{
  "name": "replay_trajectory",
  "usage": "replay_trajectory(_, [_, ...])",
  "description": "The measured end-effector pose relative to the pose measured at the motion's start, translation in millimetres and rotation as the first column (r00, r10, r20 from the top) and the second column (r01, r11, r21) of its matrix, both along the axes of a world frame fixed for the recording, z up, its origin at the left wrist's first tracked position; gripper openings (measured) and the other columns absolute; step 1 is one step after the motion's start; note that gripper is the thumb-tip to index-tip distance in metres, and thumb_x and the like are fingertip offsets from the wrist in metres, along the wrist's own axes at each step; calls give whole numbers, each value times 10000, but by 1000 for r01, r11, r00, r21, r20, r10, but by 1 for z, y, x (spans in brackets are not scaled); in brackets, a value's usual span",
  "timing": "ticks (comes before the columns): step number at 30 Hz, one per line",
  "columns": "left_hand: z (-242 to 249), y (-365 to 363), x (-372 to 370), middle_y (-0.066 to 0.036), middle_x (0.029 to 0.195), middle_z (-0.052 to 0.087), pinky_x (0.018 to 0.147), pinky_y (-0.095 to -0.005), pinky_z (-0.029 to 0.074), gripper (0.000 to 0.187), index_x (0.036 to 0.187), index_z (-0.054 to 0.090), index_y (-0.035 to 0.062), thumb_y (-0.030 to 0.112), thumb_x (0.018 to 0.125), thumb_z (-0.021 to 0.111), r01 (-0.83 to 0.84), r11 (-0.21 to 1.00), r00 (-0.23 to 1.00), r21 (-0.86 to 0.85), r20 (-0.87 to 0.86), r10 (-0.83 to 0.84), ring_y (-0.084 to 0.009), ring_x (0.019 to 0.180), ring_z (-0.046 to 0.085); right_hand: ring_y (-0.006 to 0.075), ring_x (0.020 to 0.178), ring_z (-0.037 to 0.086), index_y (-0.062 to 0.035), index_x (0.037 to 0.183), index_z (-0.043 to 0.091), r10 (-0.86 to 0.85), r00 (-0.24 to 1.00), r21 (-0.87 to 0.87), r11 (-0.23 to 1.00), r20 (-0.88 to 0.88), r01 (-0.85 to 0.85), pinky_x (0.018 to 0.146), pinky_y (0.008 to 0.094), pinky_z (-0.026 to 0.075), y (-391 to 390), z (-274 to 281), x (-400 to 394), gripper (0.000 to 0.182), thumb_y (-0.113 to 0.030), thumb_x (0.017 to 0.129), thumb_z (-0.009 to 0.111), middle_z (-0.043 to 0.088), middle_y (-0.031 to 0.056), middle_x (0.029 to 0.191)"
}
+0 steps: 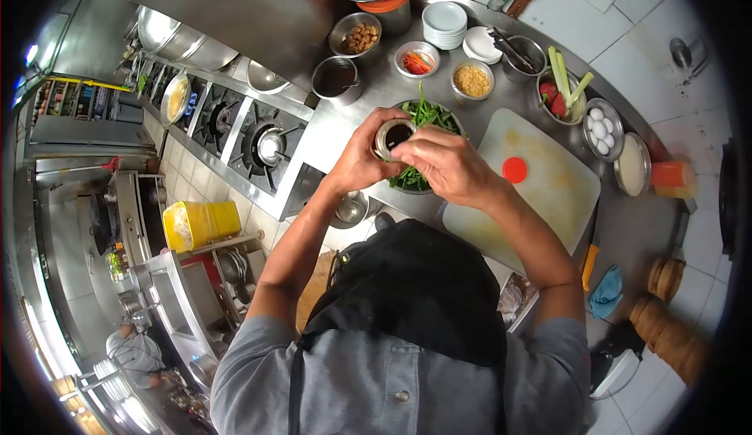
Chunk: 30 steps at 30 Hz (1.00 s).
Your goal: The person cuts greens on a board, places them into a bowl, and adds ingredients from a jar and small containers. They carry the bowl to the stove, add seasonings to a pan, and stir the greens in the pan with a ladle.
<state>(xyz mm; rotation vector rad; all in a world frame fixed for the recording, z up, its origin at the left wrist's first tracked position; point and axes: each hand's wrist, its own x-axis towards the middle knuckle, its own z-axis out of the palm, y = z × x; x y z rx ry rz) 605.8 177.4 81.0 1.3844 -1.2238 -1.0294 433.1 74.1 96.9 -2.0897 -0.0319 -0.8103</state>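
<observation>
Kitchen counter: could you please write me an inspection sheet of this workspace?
Surface: steel counter, stained cutting board.
Job's things: small jar with dark contents, above leafy greens.
Clutter: red disc on the board; blue cloth and orange handle beyond its edge.
Hands: left hand holds the jar; right hand at its mouth, grip unclear.
Cables: nothing seen on the counter.
Surroundings: gas burners left, tiled wall right.

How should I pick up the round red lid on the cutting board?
I'd pinch opposite edges of the red lid from above, coming from the side away from the right forearm. It's round and lies flat on the cutting board, so its rim looks easiest for your fingers.
</observation>
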Motion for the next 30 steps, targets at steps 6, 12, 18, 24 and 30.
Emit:
replay_trajectory(6, [14,2,3,-88,1142,600,944,-328,472,713,1272,535,41,-22,610,795,184,978,976,101,101,-194,-219,1082,595,317,759,593,7,953,646,-64,998,-114,991,8,65,673,405,476,-6,10,-13,105,2,848,633,615,140,837])
replay_trajectory(12, [22,0,12,-143,1153,598,955,-405,473,705,1255,565,69,14,594,803,245,969,859,34,455,-234,-346,1077,585,294,712,602,-2,970,640,-428,902,-38,902,50,430,650,380,484,25,-27,-9,85,-36,908,595,601,127,759])
replay_trajectory(18, [-27,13,0,-145,1197,525,967,-459,435,741,1261,530,102,6,581,809,-5,969,692,-247,698,181,-374,1115,481,86,525,469,26,1042,627,-374,862,900,134,-343,416,476,242,380,76,-74,13,260,-194,1021,491,584,43,700])
replay_trajectory(24, [-54,31,1,-151,1148,561,933,-434,445,698,1217,515,47,103,617,867,-204,919,792,-336,496,357,-358,1085,508,80,488,437,56,1068,588,-428,861,953,-5,-275,302,435,225,338,86,-52,11,251,-158,1019,467,635,127,751])
replay_trajectory(30, [-55,45,12,-127,1097,645,904,-358,505,738,1259,468,37,191,671,887,-285,924,896,-253,271,351,-229,1027,633,70,494,459,54,1075,588,-467,849,918,169,-245,358,435,217,350,82,-12,2,258,-176,1013,489,683,166,815])
